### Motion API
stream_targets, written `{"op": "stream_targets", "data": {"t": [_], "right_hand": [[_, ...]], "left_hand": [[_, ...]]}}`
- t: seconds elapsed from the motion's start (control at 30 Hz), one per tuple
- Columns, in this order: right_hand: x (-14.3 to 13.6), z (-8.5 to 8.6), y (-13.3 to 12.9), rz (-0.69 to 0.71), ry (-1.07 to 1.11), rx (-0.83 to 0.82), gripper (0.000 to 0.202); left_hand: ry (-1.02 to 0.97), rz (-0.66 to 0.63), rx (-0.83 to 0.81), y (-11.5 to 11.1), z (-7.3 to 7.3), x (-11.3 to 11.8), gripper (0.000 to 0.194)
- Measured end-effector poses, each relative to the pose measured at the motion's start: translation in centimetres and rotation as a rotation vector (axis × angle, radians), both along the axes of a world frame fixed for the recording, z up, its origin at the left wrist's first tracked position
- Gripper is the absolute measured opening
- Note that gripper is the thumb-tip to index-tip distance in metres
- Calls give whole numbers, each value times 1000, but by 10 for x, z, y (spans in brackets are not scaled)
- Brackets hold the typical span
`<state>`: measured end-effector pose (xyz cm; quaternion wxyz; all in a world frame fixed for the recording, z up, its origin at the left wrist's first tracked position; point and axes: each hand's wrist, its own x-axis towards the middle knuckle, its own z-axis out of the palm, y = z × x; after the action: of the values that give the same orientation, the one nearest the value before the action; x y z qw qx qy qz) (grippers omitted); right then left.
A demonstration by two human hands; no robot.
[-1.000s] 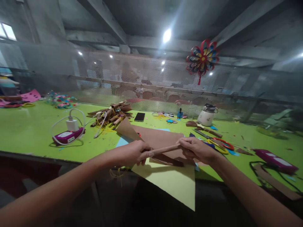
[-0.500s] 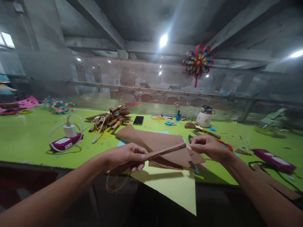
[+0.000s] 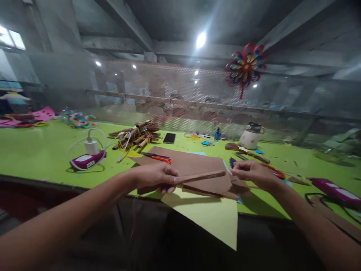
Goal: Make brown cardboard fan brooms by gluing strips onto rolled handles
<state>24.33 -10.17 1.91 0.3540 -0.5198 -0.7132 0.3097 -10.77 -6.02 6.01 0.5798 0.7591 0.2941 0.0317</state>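
Between the fingers of my left hand is one end of a thin rolled brown paper stick, which points right and slightly up over the brown paper sheets. My right hand is pinched just past the stick's far end; whatever its fingertips hold is too small to make out. A small dark blue piece shows beside those fingertips. Scissors with orange-red handles lie on the brown paper behind my left hand. A pale yellow sheet hangs over the table's front edge.
Behind on the green table lie a pile of brown paper rolls, a phone and a white bottle. A purple power strip with a white cable stands left, another purple one right. Orange-handled scissors lie behind my right hand.
The view has shifted, so things sit further right. The scissors on the brown paper now show, and the raised brown flap lies flatter. The yellow string loop below my left hand is now only a faint strand.
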Motion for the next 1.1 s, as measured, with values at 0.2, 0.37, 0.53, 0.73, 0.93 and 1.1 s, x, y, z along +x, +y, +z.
{"op": "stream_targets", "data": {"t": [0.2,0.37,0.53,0.73,0.93,1.1], "right_hand": [[14,14,11,33,-387,129,30],[-43,46,-5,89,-492,450,36],[-93,41,4,105,-629,427,29],[-82,30,23,158,-553,310,21],[-79,20,20,189,-249,-15,29],[-86,8,11,160,-78,-96,32]], "left_hand": [[24,-36,-87,18,6,13,23],[9,-116,-74,29,17,32,20],[53,-225,-10,50,30,40,22],[5,136,523,61,61,9,30],[-387,315,373,-8,23,20,37],[-501,360,-37,-1,-39,60,35]]}}
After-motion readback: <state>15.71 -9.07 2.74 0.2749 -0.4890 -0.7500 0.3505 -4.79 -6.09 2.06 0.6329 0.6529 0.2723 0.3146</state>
